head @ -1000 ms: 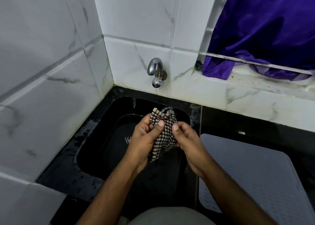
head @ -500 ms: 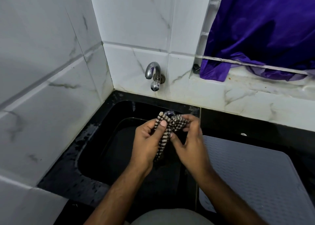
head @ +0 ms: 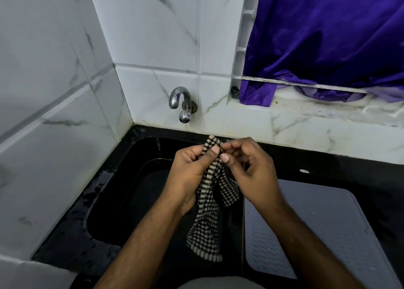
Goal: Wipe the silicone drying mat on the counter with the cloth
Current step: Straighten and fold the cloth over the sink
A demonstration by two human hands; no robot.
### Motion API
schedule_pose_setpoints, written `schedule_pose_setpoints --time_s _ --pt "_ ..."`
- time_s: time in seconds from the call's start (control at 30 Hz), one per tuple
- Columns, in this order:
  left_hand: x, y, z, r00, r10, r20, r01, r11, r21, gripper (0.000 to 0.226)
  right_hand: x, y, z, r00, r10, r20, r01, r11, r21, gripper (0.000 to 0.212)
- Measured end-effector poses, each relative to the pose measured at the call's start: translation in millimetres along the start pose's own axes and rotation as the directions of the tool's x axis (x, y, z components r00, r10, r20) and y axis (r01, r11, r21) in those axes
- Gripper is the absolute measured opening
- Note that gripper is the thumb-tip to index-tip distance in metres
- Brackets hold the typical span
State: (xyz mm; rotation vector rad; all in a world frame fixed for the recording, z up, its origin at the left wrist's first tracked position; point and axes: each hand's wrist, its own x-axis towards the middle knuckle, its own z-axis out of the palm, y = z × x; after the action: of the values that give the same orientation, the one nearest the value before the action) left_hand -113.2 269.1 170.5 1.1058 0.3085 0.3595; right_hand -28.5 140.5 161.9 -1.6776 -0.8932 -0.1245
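We hold the cloth (head: 209, 203) over the black sink (head: 122, 201), both hands up at its top edge. Left hand (head: 188, 175) pinches the upper hem between thumb and curled fingers; right hand (head: 251, 168) pinches the same edge just beside it, thumb tip against the fabric. The rest of the checked cloth hangs loose below our wrists, lower end trailing toward the basin.

The silicone drying mat (head: 328, 234) lies flat on the dark tabletop (head: 328, 164) right of the sink, untouched, well apart from the cloth. Tap (head: 181, 102) on the tiled wall looks shut; no stream visible.

Risks, as we judge them: the grip is only a fingertip pinch, so a wet cloth could slip and drop into the basin. The dangling tail may drip across the tabletop on the way over. A bunched cloth would wipe the ribbed mat poorly.

Against half a second ago: the cloth hangs longer and more unfolded, where it was gathered short between the hands. Hands sit closer together at the hem.
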Motion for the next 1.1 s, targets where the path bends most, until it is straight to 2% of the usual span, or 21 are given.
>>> schedule_pose_setpoints --time_s 0.07,0.27,0.37,0.4,0.43,0.47,0.53,0.57,0.6,0.7,0.8,0.87,0.93,1.03,1.1 --pt "2 4 7 0.999 -0.011 0.041 0.012 1.000 -0.012 0.026 6 0 -11 0.998 0.064 0.025 -0.065 0.998 0.025 0.036" --pt "7 8 32 0.997 0.003 0.073 -0.005 1.000 0.017 0.026 23 5 -40 0.993 0.115 0.026 -0.117 0.988 0.096 0.016" --pt "14 11 42 0.998 0.066 0.005 -0.066 0.994 0.089 0.025 29 -6 -56 0.997 0.081 -0.010 -0.081 0.997 0.021 0.018" --pt "17 14 45 0.995 0.097 -0.020 -0.094 0.989 0.116 0.025 29 -14 -64 0.998 0.059 0.020 -0.059 0.998 -0.003 0.018" --pt "19 17 47 0.991 0.127 -0.042 -0.120 0.982 0.146 0.024 28 -23 -72 0.994 0.037 0.101 -0.036 0.999 -0.011 0.018" --pt "21 20 50 0.985 0.160 -0.061 -0.147 0.973 0.176 0.023 27 -34 -81 0.969 0.025 0.245 -0.027 1.000 0.006 0.018" --pt "24 25 53 0.980 0.182 -0.084 -0.162 0.965 0.206 0.026 26 -52 -92 0.827 0.027 0.562 -0.070 0.996 0.055 0.015" --pt "24 26 55 0.980 0.181 -0.081 -0.161 0.965 0.206 0.029 29 -55 -93 0.765 0.027 0.643 -0.101 0.992 0.079 0.013" --pt "25 26 56 0.982 0.180 -0.064 -0.163 0.965 0.208 0.029 32 -54 -92 0.757 0.026 0.653 -0.102 0.992 0.079 0.012" --pt "22 21 63 0.981 0.195 -0.008 -0.188 0.958 0.216 0.011 40 -50 -88 0.850 -0.008 0.527 0.023 0.999 -0.023 0.012" --pt "15 15 67 0.973 0.230 -0.019 -0.219 0.946 0.239 0.015 46 -55 -92 0.808 -0.025 0.588 -0.059 0.991 0.122 0.013" --pt "14 10 67 0.966 0.256 -0.020 -0.244 0.940 0.240 0.017 49 -48 -90 0.834 -0.062 0.548 0.044 0.998 0.045 0.019" --pt "11 4 69 0.963 0.269 -0.006 -0.261 0.938 0.228 0.019 50 -38 -89 0.893 -0.087 0.441 0.116 0.992 -0.040 0.024" --pt "0 2 75 0.974 0.225 -0.033 -0.220 0.967 0.131 0.021 47 -34 -90 0.971 -0.063 0.232 0.060 0.998 0.021 0.024" --pt "-6 -1 80 0.975 0.218 -0.038 -0.214 0.972 0.100 0.022 46 -35 -91 0.989 -0.035 0.143 0.030 0.999 0.040 0.017"
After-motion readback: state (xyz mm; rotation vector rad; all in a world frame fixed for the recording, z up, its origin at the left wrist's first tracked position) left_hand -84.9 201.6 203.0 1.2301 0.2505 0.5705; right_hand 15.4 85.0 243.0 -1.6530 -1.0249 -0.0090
